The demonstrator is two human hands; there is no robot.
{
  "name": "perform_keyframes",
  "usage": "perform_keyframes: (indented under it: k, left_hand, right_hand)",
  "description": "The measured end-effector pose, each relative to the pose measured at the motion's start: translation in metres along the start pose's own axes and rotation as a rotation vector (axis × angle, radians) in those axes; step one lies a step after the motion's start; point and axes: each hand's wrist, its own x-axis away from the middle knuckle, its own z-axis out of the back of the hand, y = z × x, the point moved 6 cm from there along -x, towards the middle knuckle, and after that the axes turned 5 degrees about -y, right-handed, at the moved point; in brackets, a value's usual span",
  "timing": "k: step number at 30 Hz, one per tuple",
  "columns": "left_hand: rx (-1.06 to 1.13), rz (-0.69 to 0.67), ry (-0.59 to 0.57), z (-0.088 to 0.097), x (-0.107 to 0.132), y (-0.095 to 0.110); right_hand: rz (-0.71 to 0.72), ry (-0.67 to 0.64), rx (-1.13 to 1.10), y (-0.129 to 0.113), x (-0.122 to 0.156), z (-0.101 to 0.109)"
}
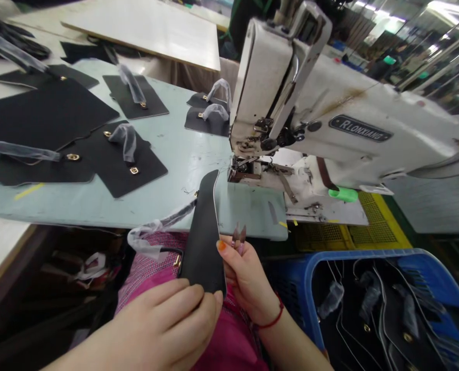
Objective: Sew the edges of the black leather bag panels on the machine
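My left hand is closed on the near end of a black leather panel, which is tilted over my lap with its far tip above the table edge. A handle wrapped in clear plastic hangs from the panel's left side by gold fittings. My right hand is closed around small thread snips, their blades pointing up and away from me. Its thumb lies at the panel's right edge; the fingers behind are partly hidden.
A white sewing machine stands on the pale blue table at right. More black panels with wrapped handles lie on the left. A blue basket of similar pieces is at lower right, near a yellow crate.
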Motion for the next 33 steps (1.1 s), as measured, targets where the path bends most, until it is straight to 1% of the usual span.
perform_keyframes:
  k: [4, 6, 8, 10, 11, 12, 14, 17, 19, 21, 22, 24, 26, 27, 28, 30, 32, 33]
  left_hand:
    - [0.022, 0.033, -0.015, -0.006, 0.005, 0.000]
    - [0.011, 0.073, 0.005, -0.009, 0.010, -0.001]
    - [-0.002, 0.111, 0.040, -0.013, 0.018, -0.002]
    - [0.020, 0.160, 0.107, -0.014, 0.029, -0.004]
    - [0.059, 0.209, 0.148, -0.015, 0.036, -0.007]
    - [0.116, 0.277, 0.189, -0.016, 0.045, -0.011]
    - [0.246, 0.470, 0.266, -0.020, 0.068, -0.024]
    - [0.388, 0.766, 0.312, -0.033, 0.104, -0.044]
    - [0.496, 0.976, 0.312, -0.046, 0.125, -0.058]
    - [0.670, 1.195, 0.315, -0.063, 0.142, -0.068]
    - [0.768, 1.296, 0.326, -0.072, 0.149, -0.071]
    - [0.982, 1.455, 0.380, -0.090, 0.159, -0.071]
    - [1.222, 1.557, 0.470, -0.107, 0.162, -0.067]
    - [1.351, 1.580, 0.520, -0.113, 0.161, -0.065]
    - [1.484, 1.580, 0.561, -0.119, 0.157, -0.062]
    - [1.718, 1.523, 0.598, -0.124, 0.144, -0.060]
    - [1.873, 1.462, 0.602, -0.124, 0.126, -0.060]
    - [1.917, 1.458, 0.601, -0.123, 0.117, -0.061]
  right_hand:
    - [-0.013, 0.008, 0.024, 0.000, -0.001, -0.001]
    - [-0.010, -0.005, 0.030, 0.001, -0.002, -0.001]
    - [-0.009, -0.015, 0.038, 0.002, -0.003, 0.000]
    - [-0.012, -0.007, 0.048, 0.004, -0.003, 0.001]
    - [-0.013, 0.005, 0.055, 0.004, -0.003, 0.002]
    - [-0.011, 0.019, 0.059, 0.004, -0.002, 0.003]
    - [-0.004, 0.053, 0.062, 0.003, -0.001, 0.005]
    - [0.005, 0.099, 0.050, 0.001, 0.000, 0.007]
    - [0.006, 0.107, 0.044, 0.001, 0.001, 0.005]
    - [0.002, 0.099, 0.046, 0.001, 0.001, 0.003]
    - [-0.003, 0.095, 0.051, 0.002, 0.000, 0.001]
    - [-0.011, 0.097, 0.060, 0.004, 0.000, 0.001]
    - [-0.013, 0.102, 0.068, 0.007, -0.001, 0.002]
    - [-0.012, 0.098, 0.072, 0.009, -0.002, 0.003]
    - [-0.012, 0.090, 0.078, 0.010, -0.002, 0.004]
    - [-0.011, 0.070, 0.096, 0.014, -0.004, 0.006]
    - [-0.006, 0.049, 0.120, 0.016, -0.005, 0.008]
    - [-0.005, 0.037, 0.134, 0.016, -0.006, 0.009]
